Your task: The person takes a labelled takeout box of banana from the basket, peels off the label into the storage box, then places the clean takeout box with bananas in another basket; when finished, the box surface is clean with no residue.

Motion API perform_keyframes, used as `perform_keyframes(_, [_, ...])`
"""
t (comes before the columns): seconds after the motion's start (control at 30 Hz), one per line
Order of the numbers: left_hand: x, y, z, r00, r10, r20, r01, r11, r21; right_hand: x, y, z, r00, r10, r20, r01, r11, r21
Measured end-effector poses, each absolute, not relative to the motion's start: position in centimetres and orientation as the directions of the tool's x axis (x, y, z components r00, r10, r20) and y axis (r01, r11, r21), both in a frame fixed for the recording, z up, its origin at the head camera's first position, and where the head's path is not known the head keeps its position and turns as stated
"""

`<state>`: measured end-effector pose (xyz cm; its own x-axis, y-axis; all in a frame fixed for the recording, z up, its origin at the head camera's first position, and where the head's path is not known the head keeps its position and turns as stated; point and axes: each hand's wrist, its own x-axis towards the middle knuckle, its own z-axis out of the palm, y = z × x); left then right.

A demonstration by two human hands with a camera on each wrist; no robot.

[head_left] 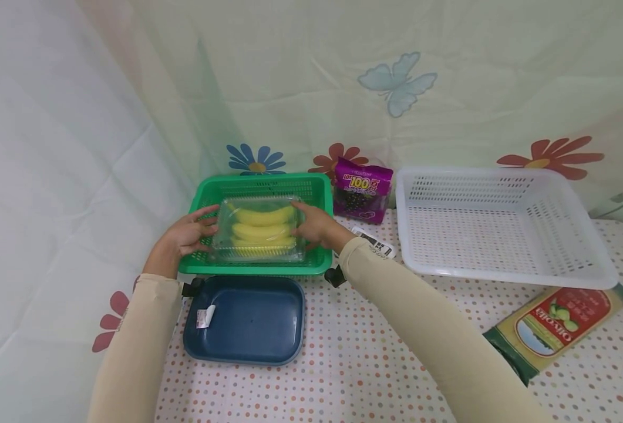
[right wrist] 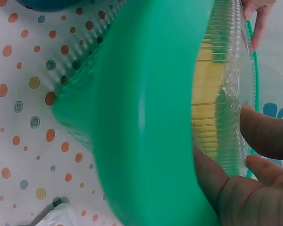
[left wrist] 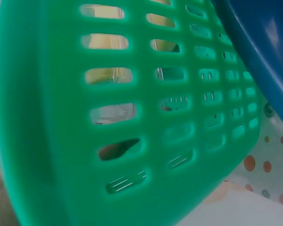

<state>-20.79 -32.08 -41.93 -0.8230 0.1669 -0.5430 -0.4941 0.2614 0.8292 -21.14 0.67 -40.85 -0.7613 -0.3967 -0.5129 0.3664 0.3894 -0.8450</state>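
Observation:
A clear plastic clamshell box [head_left: 255, 255] with several yellow bananas [head_left: 263, 217] inside lies within a green slotted basket [head_left: 263, 269]. At the box's left side, my left hand [head_left: 187, 232] has its fingers spread and reaching over the basket's rim. My right hand [head_left: 316, 226] grips the box by its right edge. The right wrist view shows bent fingers [right wrist: 264, 132] against the lid's edge and another digit inside the basket wall. Basket wall [left wrist: 61, 117] fills most of the left wrist view and hides most of the left hand.
In front of the basket sits a dark blue tray [head_left: 248, 317] with a peeling label. To the right are a purple candy bag [head_left: 363, 191], a white label strip [head_left: 374, 242], a white basket [head_left: 507, 279] and an Olivoila pack [head_left: 559, 323]. Curtains border the table's back and left.

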Motion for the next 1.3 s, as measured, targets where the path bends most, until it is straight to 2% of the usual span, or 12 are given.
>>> perform_keyframes(0.27, [-20.6,-31.6,-41.7,-0.828,0.146,-0.541,-0.487,0.291,0.824,-21.1,0.9,-41.0,-0.770,-0.399,-0.498,0.335,0.410,-0.848])
perform_keyframes(0.6, [-19.7,-30.1,-39.6,-0.901,0.046,-0.431,-0.339,0.545,0.767,-20.4,2.6,-39.0,-0.835,-0.435,-0.337,0.033,0.573,-0.819])
perform_keyframes(1.03, [-17.4,-27.0,-35.4,-0.990,0.041,-0.132,-0.055,0.757,0.651,-18.6,10.3,-33.3,-0.911,-0.393,-0.125,-0.150,0.598,-0.787])
perform_keyframes(1.3, [-14.8,-24.4,-34.0,-0.983,0.120,0.139,0.178,0.800,0.573,-15.8,15.4,-31.6,-0.938,-0.335,0.094,-0.306,0.665,-0.681])
